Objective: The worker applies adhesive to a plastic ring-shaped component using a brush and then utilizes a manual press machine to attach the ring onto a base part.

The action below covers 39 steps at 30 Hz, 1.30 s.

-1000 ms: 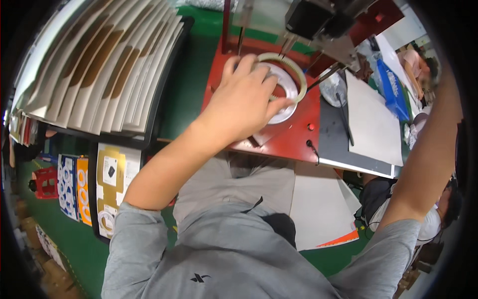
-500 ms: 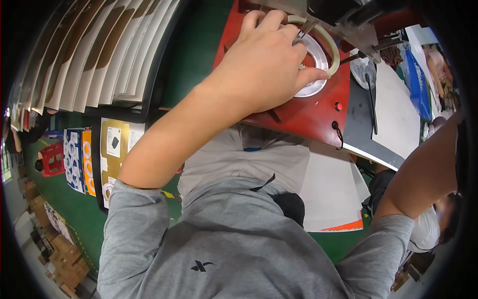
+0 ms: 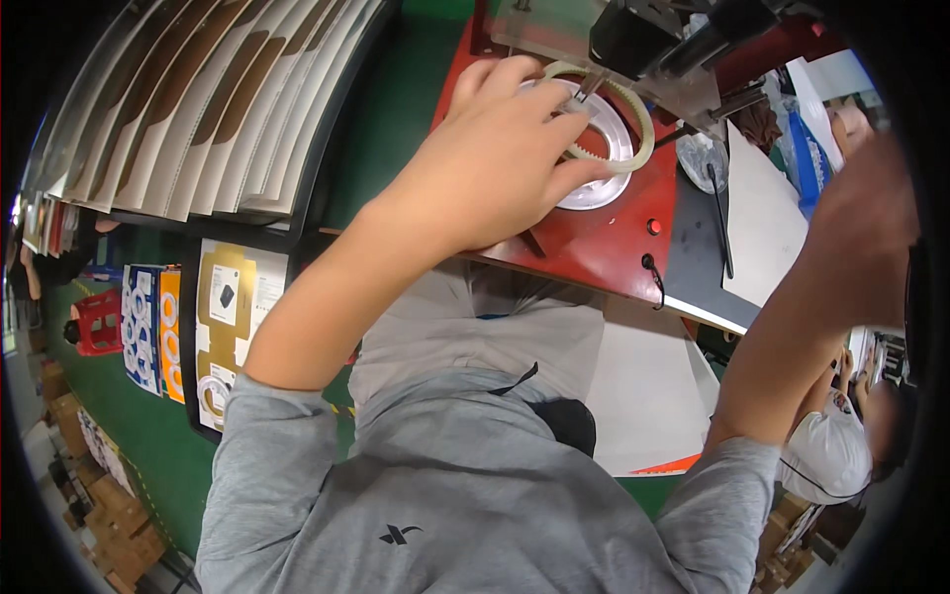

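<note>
My left hand is over the red base plate of a bench machine. Its fingers curl down at a round white ring, and their tips are partly hidden. Beside the thumb and forefinger stands a cream toothed loop, like a belt. A small clear or pale piece shows near the fingertips; what they grip is hard to make out. Far to the right, my right hand is raised, blurred and partly lost in the dark rim, with its fingers not distinguishable.
Dark machine parts hang over the plate. A red button and a black cable sit at its right corner. Left stands a rack of printed card sheets. White sheets lie beside my lap; another person is at the right.
My right forearm has swung inward and up, bringing its blurred hand into view. My left hand stays at the white ring. The whole view has shifted slightly.
</note>
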{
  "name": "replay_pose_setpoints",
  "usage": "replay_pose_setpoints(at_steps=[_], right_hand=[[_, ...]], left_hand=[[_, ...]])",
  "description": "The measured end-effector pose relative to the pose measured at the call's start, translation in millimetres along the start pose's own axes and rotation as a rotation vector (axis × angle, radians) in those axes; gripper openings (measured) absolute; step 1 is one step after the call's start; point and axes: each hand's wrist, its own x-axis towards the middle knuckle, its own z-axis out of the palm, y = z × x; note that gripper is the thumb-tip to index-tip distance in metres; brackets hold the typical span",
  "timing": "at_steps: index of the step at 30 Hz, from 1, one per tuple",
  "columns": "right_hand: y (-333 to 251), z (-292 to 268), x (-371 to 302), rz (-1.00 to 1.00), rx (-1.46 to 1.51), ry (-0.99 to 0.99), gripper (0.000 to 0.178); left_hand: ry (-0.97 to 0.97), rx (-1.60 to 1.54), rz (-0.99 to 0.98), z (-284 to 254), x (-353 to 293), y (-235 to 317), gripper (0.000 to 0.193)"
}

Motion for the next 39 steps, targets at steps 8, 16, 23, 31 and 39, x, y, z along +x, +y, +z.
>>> replay_pose_setpoints(at_steps=[8, 16, 23, 31, 39], right_hand=[[-166.7, 15.6, -107.9, 0.447, -0.558, -0.793, 0.035], [-174.2, 12.0, -116.5, 0.361, -0.779, -1.171, 0.056], [-177.7, 17.5, -102.1, 0.252, -0.79, -1.324, 0.067], [-152.3, 38.4, -82.0, 0.3, -0.422, -0.82, 0.038], [-124.9, 78.1, -102.1, 0.162, -0.278, -0.798, 0.025]], left_hand=[[0.338, -0.492, -0.401, 8.5, -85.6, -39.0, 0.03], [0.266, -0.64, -0.519, 33.9, -98.2, -42.4, 0.035], [0.237, -0.632, -0.517, 28.7, -99.0, -41.8, 0.034], [0.199, -0.286, 0.002, -29.0, -46.7, -20.5, 0.031], [0.014, -0.132, 0.29, -14.2, -16.8, -13.3, 0.018]])
